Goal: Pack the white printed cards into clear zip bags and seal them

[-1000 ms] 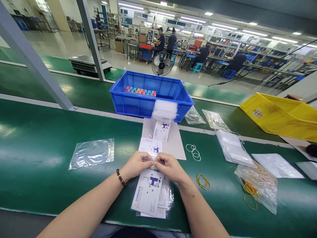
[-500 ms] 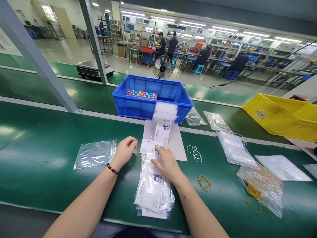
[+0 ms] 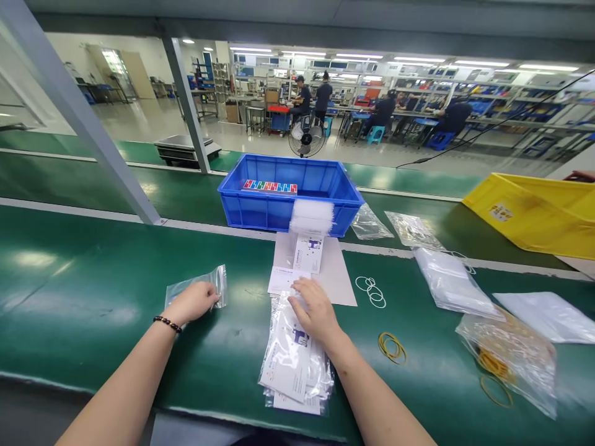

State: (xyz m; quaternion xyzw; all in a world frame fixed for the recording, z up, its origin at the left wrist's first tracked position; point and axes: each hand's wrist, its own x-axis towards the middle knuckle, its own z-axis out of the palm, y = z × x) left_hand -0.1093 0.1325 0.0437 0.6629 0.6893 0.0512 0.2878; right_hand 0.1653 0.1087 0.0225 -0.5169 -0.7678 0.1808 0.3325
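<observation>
My left hand (image 3: 198,301) is over a clear plastic bag (image 3: 220,280) on the green belt, with its fingers closed in a pinch on the bag and covering much of it. My right hand (image 3: 318,311) rests flat, fingers stretched, on the upper end of a pile of clear-bagged printed cards (image 3: 287,371). Just beyond its fingertips lies a white printed card (image 3: 282,280). Another printed card (image 3: 308,254) leans below a stack of clear bags (image 3: 312,217) at the blue bin's front. A plain pale sheet (image 3: 341,279) lies beneath these.
The blue bin (image 3: 255,210) holds a colourful strip (image 3: 269,186). On the right are white rings (image 3: 372,292), yellow rubber bands (image 3: 391,347), plastic bags (image 3: 450,282) and a yellow bin (image 3: 534,210). A grey post (image 3: 100,133) stands left; co-workers sit and stand far off.
My left hand has moved left from beside the cards onto the clear bag and closed on it. My right hand stays on the bagged cards. The view has shifted slightly.
</observation>
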